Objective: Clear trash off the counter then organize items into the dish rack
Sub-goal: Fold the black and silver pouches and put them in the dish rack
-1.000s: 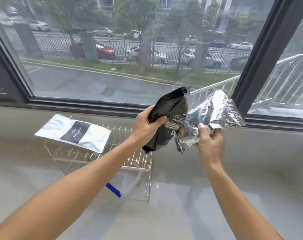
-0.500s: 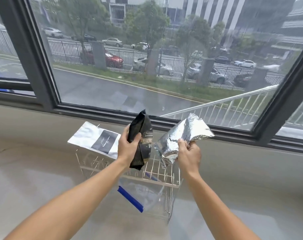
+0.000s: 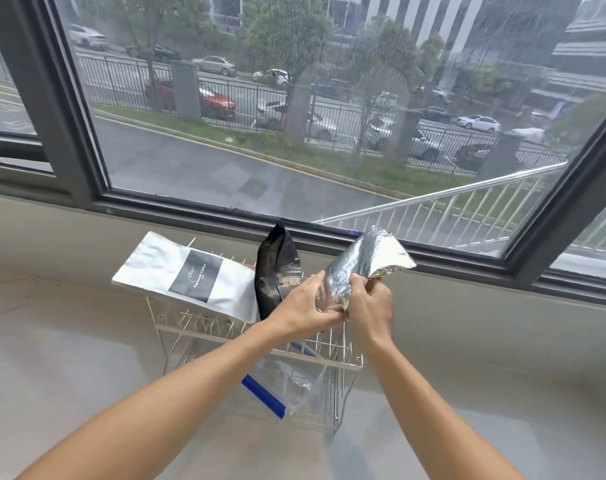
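Note:
Both my hands hold a crinkled silver foil bag (image 3: 367, 258) above the right part of the wire dish rack (image 3: 225, 332). My left hand (image 3: 303, 306) grips its lower left side and my right hand (image 3: 371, 306) pinches its lower right edge. A black coffee bag (image 3: 275, 271) stands upright in the rack just behind my left hand, with no hand on it. Across the rack's left top lies a white bag with a black label (image 3: 187, 275).
A clear zip bag with a blue strip (image 3: 265, 394) sits in the rack's lower level. The rack stands on a pale counter (image 3: 87, 358) against a low wall under a wide window (image 3: 294, 133). Dark window frames run along the sill.
My left hand has let go of the black bag, which now stands in the rack, and has moved right onto the silver bag. The view has tilted up and pulled back.

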